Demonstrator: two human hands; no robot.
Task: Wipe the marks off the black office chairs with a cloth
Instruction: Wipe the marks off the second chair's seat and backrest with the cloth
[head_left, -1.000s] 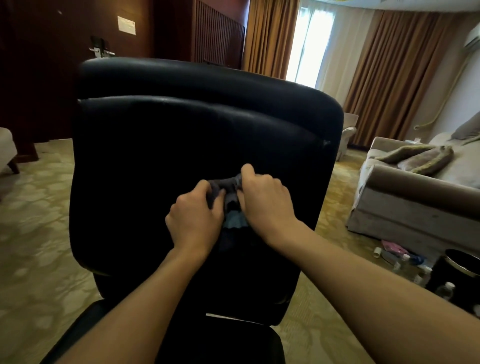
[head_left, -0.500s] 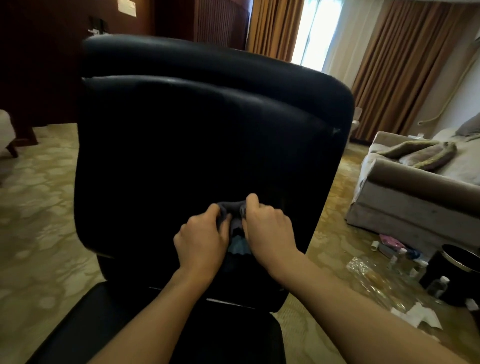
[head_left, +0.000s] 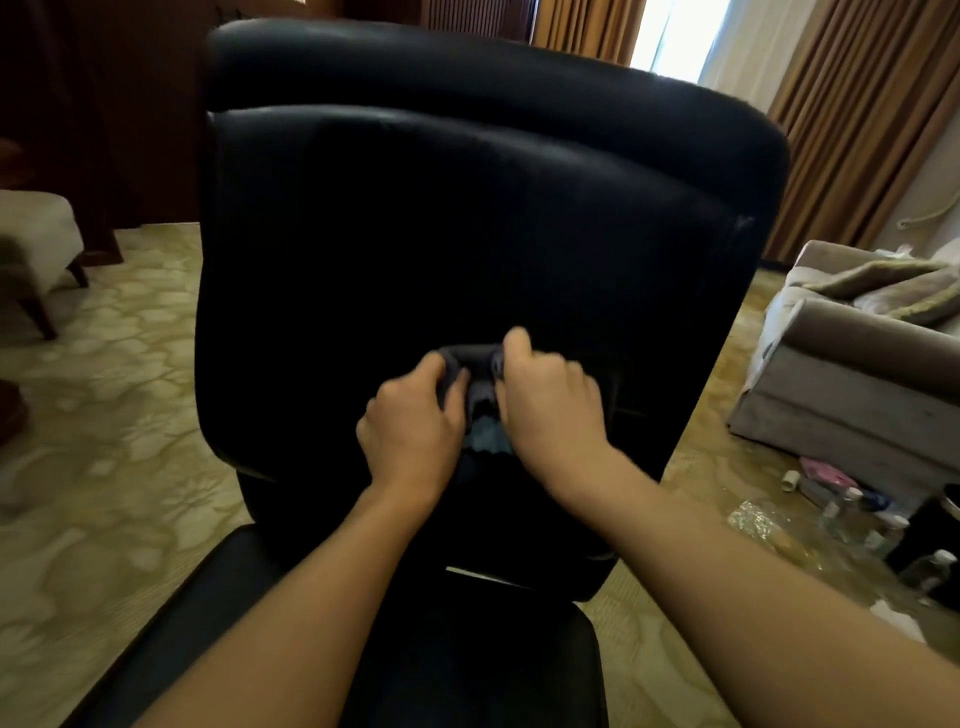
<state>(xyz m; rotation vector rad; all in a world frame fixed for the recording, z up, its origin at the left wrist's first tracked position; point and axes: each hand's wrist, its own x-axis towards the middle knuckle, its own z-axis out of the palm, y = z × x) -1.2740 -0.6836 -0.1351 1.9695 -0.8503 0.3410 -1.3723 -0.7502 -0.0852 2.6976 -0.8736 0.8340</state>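
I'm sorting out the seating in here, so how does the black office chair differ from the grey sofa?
The black leather office chair is dark and glossy; the grey fabric sofa is pale and matte. The chair is close, in front of the hands; the sofa sits off to the right, with cushions on it. Both stand on the patterned carpet.

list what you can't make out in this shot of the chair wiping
Head view only:
- Marks on the black chair: backrest too dark.
- Cloth: mostly covered by the left hand and right hand.
- Chair base: cut off by the bottom edge.
- Floor bottles: too small.
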